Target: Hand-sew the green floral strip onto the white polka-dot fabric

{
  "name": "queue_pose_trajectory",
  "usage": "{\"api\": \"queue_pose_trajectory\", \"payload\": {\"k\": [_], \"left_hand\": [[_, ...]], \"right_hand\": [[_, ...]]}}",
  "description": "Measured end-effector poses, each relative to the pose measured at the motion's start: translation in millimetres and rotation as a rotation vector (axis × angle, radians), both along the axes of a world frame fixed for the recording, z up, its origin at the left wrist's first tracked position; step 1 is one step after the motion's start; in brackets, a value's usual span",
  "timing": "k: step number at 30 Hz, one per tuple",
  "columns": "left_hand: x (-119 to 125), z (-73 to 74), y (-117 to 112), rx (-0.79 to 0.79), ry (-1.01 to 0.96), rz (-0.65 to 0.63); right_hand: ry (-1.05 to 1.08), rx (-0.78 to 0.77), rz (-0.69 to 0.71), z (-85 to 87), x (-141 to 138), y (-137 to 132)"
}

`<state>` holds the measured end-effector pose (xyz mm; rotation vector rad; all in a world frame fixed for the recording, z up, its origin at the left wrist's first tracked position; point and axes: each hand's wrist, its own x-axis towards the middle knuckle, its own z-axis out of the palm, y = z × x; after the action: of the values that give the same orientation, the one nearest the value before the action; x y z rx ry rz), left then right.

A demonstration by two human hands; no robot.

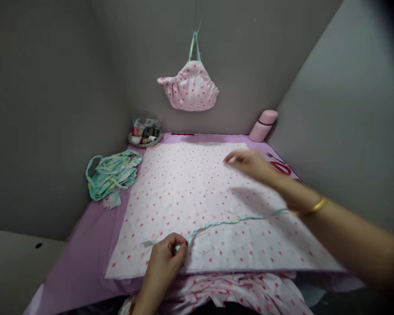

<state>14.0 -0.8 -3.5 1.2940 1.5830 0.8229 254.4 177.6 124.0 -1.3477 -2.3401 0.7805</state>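
My left hand (167, 258) rests low on the white cloth with red dots (184, 188), its thumb and fingers pinched on a narrow mint-green fabric strip (230, 222). The strip's short end sticks out left of the fingers. Its longer part runs right across the cloth and passes behind my right forearm. Raised above the cloth's far right part, my right hand (248, 164) has its fingertips drawn together. Motion blurs it somewhat, and anything between those fingers is too small to make out.
Red-handled scissors (280, 168) lie at the right edge near a pink bottle (263, 126). Green fabric strips (113, 174) are heaped left, below a basket of thread spools (145, 139). A dotted fabric pouch (193, 89) hangs behind. More dotted fabric (236, 291) bunches at the front.
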Motion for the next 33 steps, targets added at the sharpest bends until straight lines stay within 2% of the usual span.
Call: {"api": "queue_pose_trajectory", "payload": {"k": [2,4,5,7,12,16,22,27,33], "left_hand": [[-0.5,-0.3,0.3,-0.021,-0.034,0.003],[-0.9,0.1,0.2,-0.031,-0.059,0.004],[-1.1,0.3,0.0,-0.032,-0.064,0.003],[-1.5,0.6,-0.3,-0.031,-0.060,-0.006],[-0.5,-0.2,0.4,-0.030,-0.016,-0.036],[-0.3,-0.3,1.3,-0.038,-0.019,-0.035],[-2.1,-0.1,1.6,-0.051,-0.045,-0.043],[-2.0,0.2,1.7,-0.071,-0.082,-0.045],[-3.5,0.9,2.8,-0.080,-0.124,-0.061]], "right_hand": [[0.015,-0.040,0.218,-46.6,-43.3,-31.9],[0.029,-0.145,0.466,-79.4,-70.6,-57.5],[0.029,-0.191,0.536,-89.3,-78.2,-66.0],[0.028,-0.244,0.555,-98.1,-84.3,-74.1],[0.011,-0.262,0.518,-89.3,-79.7,-68.3],[-0.066,-0.115,0.386,-76.2,-74.4,-52.2],[-0.210,0.169,0.097,-57.2,-59.3,-9.6],[-0.350,0.317,-0.113,-62.1,-51.6,14.2],[-0.476,0.418,-0.234,-68.2,-49.4,34.0]]}}
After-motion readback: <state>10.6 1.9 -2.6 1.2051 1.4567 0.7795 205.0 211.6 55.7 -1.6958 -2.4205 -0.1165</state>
